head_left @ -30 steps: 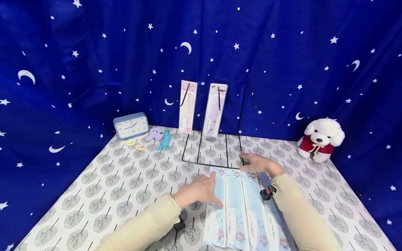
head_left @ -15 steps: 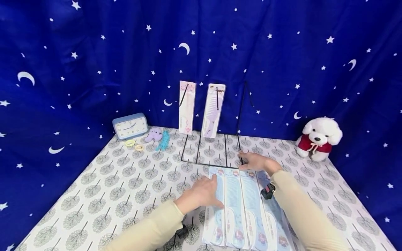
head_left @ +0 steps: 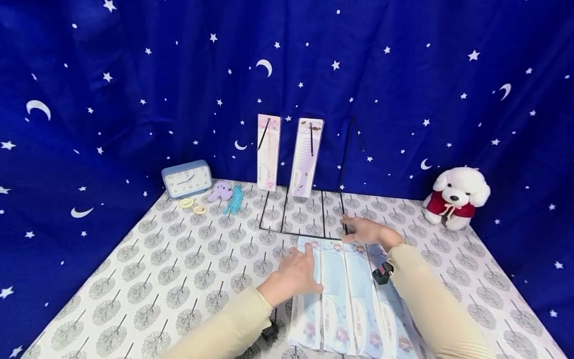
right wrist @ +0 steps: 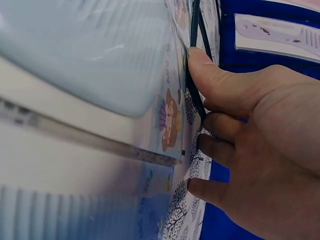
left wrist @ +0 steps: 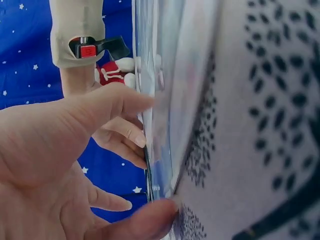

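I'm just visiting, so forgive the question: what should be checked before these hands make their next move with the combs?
1. Pink comb and purple comb hung up: ok, each on a hook.
2. Rightmost hook free: ok, nothing hangs there.
3. Blue comb packages laid out: ok, four lie side by side.
4. Left hand gripping a package: not ok, it is spread open by the leftmost.
5. Right hand steadying the black rack: cannot tell; it is at the base.

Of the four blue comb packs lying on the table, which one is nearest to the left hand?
The leftmost pack in the head view: the left hand reaches over it, while the other three packs lie farther right.
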Demonstrator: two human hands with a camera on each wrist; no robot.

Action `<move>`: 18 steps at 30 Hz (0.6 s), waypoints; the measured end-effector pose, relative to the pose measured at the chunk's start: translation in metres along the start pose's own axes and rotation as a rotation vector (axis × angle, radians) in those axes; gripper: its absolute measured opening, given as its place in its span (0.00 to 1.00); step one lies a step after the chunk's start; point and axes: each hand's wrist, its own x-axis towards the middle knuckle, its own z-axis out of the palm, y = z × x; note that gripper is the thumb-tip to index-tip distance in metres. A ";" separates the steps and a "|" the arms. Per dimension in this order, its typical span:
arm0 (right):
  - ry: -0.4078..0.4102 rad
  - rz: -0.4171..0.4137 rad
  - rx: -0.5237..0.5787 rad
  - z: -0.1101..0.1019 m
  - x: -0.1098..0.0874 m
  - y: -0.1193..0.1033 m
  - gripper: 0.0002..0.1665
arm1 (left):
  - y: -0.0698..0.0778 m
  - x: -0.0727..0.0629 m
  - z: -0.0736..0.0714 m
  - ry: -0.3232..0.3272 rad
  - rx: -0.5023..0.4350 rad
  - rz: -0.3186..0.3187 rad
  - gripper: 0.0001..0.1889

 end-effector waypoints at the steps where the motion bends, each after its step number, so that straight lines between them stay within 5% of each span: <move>1: 0.001 -0.007 0.002 0.000 0.000 0.000 0.44 | 0.000 0.001 0.000 -0.002 0.001 -0.006 0.57; 6: 0.009 -0.017 -0.001 0.000 0.001 0.000 0.45 | -0.007 0.005 -0.003 -0.060 -0.087 -0.015 0.58; 13: 0.008 -0.016 0.007 0.000 0.001 0.001 0.46 | -0.029 0.006 -0.008 -0.145 -0.406 -0.062 0.65; 18: 0.012 -0.019 -0.001 -0.001 -0.001 0.001 0.46 | -0.040 0.004 -0.014 -0.174 -0.482 -0.012 0.49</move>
